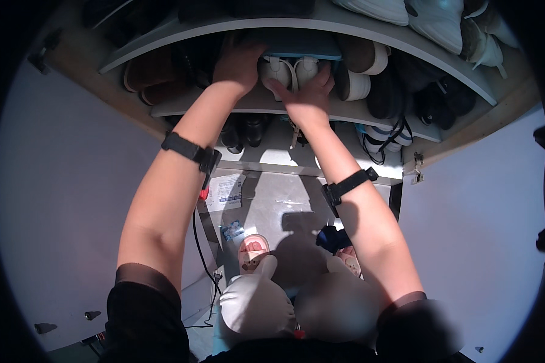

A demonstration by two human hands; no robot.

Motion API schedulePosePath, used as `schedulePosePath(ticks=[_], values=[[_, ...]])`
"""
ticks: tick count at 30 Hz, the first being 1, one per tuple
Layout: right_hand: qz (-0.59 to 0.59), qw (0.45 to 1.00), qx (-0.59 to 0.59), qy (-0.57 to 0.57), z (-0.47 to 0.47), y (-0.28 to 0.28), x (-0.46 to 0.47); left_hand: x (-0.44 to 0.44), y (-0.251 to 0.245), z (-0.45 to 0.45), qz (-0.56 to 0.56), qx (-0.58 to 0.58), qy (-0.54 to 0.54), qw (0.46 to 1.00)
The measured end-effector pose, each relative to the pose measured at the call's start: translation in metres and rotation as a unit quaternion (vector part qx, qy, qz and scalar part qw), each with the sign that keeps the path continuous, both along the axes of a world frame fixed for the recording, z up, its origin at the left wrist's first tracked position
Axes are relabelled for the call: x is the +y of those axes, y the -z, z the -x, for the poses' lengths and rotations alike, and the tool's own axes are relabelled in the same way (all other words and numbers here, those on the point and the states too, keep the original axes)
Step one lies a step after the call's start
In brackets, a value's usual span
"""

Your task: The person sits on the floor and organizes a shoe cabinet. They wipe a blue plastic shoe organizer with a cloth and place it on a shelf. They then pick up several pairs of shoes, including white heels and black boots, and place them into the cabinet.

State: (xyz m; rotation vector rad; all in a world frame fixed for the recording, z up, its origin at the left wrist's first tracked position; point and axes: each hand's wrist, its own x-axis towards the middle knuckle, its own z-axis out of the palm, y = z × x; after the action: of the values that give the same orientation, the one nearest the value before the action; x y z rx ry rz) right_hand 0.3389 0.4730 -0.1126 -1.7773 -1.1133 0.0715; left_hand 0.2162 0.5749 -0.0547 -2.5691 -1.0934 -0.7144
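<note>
A pair of white shoes (276,72) sits heels outward on a cabinet shelf, directly in front of me. My right hand (309,93) grips their heels, thumb against the left shoe and fingers around the right one. To the left of the pair, my left hand (238,66) reaches into the shelf, its fingertips near a flat blue item (295,45) above the shoes. Shade hides part of those fingers, so I cannot tell whether they hold anything. A black strap with a small device circles each forearm.
Brown shoes (156,75) stand left of the pair, and white-soled shoes (359,86) stand right. White sneakers (436,20) fill the shelf above. Black bottles (254,129) and laced sneakers (381,136) occupy the bottom level. Open cabinet doors (472,218) flank me; a black cable (199,245) hangs at left.
</note>
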Motion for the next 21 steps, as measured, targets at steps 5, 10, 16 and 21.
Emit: schedulePosePath(ticks=[5, 10, 16, 21], values=[[-0.008, 0.998, -0.064, -0.011, -0.006, 0.015, 0.0, 0.011, -0.001, -0.007, 0.011, 0.072, -0.009, 0.997], [0.046, 0.998, -0.051, -0.011, -0.014, 0.019, 0.006, 0.008, -0.003, -0.006, 0.008, 0.067, -0.008, 0.998], [0.05, 0.995, -0.082, -0.018, -0.005, 0.01, -0.029, 0.006, -0.009, -0.007, 0.003, 0.108, -0.01, 0.994], [0.068, 0.985, -0.136, -0.086, -0.007, 0.01, -0.072, 0.008, -0.013, -0.009, 0.165, 0.056, -0.006, 0.985]])
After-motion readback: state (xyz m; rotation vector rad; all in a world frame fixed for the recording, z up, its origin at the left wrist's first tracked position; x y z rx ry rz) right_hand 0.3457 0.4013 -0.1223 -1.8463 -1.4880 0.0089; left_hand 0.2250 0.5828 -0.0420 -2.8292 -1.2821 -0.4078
